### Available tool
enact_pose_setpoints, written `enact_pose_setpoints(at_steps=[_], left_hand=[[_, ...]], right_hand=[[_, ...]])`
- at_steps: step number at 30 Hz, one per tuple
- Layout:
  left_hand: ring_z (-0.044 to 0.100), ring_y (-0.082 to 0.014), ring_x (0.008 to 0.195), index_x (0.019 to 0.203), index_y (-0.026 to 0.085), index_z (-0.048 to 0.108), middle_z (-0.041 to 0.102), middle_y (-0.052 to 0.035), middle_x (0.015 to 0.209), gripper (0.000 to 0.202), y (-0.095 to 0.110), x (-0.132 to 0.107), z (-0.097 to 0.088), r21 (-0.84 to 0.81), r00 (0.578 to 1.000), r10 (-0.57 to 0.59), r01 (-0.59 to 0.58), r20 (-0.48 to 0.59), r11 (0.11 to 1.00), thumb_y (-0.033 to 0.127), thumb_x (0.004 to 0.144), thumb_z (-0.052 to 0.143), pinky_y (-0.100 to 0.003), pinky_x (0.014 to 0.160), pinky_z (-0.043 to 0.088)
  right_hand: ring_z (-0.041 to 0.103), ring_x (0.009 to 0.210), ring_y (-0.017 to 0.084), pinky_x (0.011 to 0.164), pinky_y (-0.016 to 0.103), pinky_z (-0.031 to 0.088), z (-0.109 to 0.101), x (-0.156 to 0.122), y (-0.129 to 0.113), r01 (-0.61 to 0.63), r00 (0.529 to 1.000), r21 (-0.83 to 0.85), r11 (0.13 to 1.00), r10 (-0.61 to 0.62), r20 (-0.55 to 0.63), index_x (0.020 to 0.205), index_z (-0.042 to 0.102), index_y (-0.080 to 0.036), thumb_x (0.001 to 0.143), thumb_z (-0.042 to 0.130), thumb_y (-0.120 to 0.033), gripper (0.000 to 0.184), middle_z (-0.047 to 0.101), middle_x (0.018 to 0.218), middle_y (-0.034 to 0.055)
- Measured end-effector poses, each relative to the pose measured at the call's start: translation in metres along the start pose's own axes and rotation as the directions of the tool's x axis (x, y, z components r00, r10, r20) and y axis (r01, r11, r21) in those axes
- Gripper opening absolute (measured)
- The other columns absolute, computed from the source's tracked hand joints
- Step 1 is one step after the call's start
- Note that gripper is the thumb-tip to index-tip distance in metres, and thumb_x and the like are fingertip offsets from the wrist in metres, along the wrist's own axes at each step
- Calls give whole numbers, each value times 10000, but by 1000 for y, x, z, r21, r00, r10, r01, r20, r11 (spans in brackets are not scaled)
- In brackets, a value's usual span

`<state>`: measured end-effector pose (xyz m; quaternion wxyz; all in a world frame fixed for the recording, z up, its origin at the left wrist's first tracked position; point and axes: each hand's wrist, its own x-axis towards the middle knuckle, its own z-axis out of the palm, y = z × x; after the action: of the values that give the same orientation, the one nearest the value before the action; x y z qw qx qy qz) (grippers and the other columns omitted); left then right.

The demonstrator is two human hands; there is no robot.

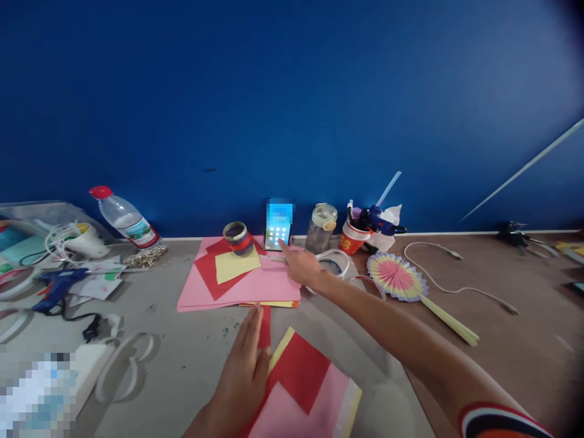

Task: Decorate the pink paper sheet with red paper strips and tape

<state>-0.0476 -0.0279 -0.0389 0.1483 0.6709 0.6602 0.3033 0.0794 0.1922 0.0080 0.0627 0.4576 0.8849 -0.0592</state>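
My right hand (pixel 301 263) reaches forward with its index finger stretched out to the lower screen of a lit phone (pixel 277 236), which leans upright against the blue wall. It holds nothing that I can see. Nearer to me, my left hand (pixel 244 365) has its fingers straight and close together, resting beside red and pink paper sheets (pixel 303 371) with yellow edges. Under the phone lies a stack of pink paper (pixel 274 286), topped by red pieces and a yellow sheet (pixel 236 266). Rolls of tape (pixel 238 239) stand on the stack.
Right of the phone are a clear jar (pixel 322 230), red paper cups (pixel 353 237) holding tools, a pleated paper fan (pixel 396 277) and a white cable (pixel 438 283). A bottle (pixel 128 219), a blue glue gun (pixel 61 286) and white strip loops (pixel 130 371) lie leftward.
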Motion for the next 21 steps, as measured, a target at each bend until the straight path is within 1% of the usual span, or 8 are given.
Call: enact_pose_setpoints(at_steps=[4, 9, 13, 17, 21], left_hand=[[315, -276, 1390, 1507, 232, 117, 317, -129, 1517, 657, -2, -6, 8, 82, 997, 76, -74, -20, 994, 158, 910, 381, -475, 1065, 416], [293, -260, 1401, 1507, 273, 42, 275, -92, 1539, 707, -2, -4, 10, 101, 991, 124, -119, -43, 988, 130, 904, 383, -471, 1082, 397], [312, -265, 1391, 1508, 260, 10, 282, -111, 1534, 719, -2, -6, 9, 135, 989, 146, -140, -32, 981, 145, 908, 389, -463, 1063, 423], [333, -268, 1381, 1509, 245, 16, 325, -125, 1513, 706, -2, -10, 13, 180, 982, 186, -176, -42, 968, 150, 913, 383, -462, 1054, 432], [381, -251, 1358, 1508, 245, 85, 385, -113, 1484, 693, 2, -13, 15, 210, 961, 272, -258, -40, 943, 151, 904, 411, -441, 1049, 443]], right_hand=[[685, 893, 271, 730, 364, 513, -2, 8, 1, -23, 1000, -26, 999, 22, -6, 1494, -134, -175, 859, 390, -103, 826, 701, 991, 152], [688, 870, 275, 727, 370, 515, -4, 19, 1, -38, 999, -47, 998, 37, -20, 1495, -125, -156, 839, 373, -73, 828, 705, 965, 149], [690, 860, 273, 732, 370, 515, -2, 17, 1, -28, 999, -57, 998, 26, -24, 1495, -124, -150, 841, 373, -73, 825, 706, 959, 153], [688, 889, 280, 737, 377, 517, 3, 7, -2, 10, 1000, -72, 997, -11, -3, 1507, -66, -205, 854, 387, -97, 802, 703, 992, 152], [689, 904, 280, 736, 386, 521, 6, 6, -4, 30, 999, -78, 997, -28, 27, 1511, 12, -242, 853, 401, -104, 777, 701, 1020, 148]])
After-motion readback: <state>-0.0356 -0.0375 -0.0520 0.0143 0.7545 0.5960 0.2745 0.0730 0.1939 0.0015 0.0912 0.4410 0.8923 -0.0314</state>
